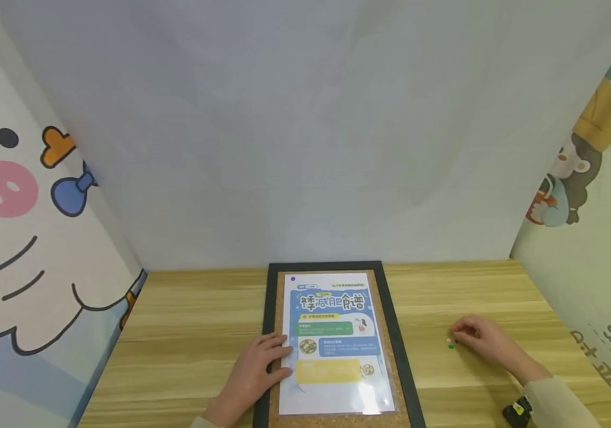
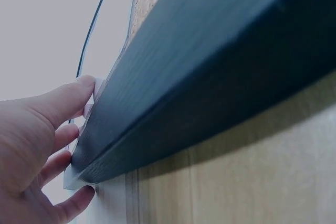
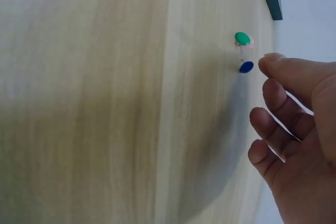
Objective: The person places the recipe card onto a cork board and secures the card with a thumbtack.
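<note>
A printed poster sheet lies on a black-framed cork board, with a purple thumbtack at the sheet's upper left corner. My left hand rests across the board's left edge, its fingertips reaching the sheet. To the right of the board, my right hand hovers low over the table beside a few loose thumbtacks. In the right wrist view, a blue thumbtack sits just off the thumb tip. A green thumbtack lies beyond it, partly covering a pale pink one. Nothing shows between the right fingers.
The wood-grain table extends to both sides of the board. A pale backdrop rises behind it, with cartoon-printed panels at left and right. A small black object shows at the right wrist.
</note>
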`<action>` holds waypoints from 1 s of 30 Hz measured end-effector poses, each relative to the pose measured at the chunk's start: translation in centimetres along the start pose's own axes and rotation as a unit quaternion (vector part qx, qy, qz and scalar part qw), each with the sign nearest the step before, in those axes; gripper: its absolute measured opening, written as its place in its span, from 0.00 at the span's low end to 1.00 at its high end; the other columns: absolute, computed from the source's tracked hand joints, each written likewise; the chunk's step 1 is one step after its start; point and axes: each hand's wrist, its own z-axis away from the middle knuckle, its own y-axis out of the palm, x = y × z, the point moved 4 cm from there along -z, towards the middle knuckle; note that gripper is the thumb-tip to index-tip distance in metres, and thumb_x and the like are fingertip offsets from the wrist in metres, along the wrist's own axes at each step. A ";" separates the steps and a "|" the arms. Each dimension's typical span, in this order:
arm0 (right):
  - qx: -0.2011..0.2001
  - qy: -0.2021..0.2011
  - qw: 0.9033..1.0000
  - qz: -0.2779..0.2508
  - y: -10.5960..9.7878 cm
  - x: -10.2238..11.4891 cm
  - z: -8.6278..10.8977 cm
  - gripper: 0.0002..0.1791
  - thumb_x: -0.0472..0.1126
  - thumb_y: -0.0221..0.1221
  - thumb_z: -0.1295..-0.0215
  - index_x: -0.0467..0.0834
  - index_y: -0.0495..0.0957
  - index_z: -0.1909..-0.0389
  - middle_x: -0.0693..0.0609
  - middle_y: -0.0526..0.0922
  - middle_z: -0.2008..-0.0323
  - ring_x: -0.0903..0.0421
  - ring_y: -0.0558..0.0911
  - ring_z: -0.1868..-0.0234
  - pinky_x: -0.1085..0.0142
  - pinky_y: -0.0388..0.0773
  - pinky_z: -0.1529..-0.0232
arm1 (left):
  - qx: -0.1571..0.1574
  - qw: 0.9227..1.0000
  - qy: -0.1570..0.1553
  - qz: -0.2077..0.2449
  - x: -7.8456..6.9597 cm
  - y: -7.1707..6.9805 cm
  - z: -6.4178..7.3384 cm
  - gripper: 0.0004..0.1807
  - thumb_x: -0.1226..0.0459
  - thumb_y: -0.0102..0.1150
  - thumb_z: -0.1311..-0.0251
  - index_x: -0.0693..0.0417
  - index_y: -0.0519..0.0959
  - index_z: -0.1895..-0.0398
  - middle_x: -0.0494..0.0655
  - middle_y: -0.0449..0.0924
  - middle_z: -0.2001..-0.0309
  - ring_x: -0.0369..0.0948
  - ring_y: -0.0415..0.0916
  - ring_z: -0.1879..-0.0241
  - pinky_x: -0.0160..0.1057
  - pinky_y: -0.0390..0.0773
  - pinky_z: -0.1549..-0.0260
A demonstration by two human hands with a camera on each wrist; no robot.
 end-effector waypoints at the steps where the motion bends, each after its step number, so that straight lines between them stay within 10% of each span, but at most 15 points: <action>1: 0.000 0.005 1.000 -0.003 0.0 -0.1 0.1 0.02 0.36 0.62 0.42 0.44 0.81 0.67 0.60 0.80 0.70 0.70 0.72 0.71 0.70 0.72 0.71 | 0.000 1.000 -0.002 0.000 0.0 0.0 0.0 0.22 0.50 0.62 0.45 0.46 0.80 0.47 0.44 0.73 0.40 0.47 0.65 0.40 0.52 0.68 0.43; 30: 0.000 0.044 0.999 -0.017 0.5 -0.6 0.9 0.03 0.42 0.63 0.41 0.48 0.82 0.67 0.57 0.82 0.68 0.69 0.75 0.69 0.70 0.75 0.69 | -0.001 1.000 -0.018 0.009 -0.1 0.0 0.2 0.22 0.51 0.62 0.44 0.46 0.79 0.47 0.44 0.72 0.40 0.48 0.63 0.39 0.53 0.66 0.42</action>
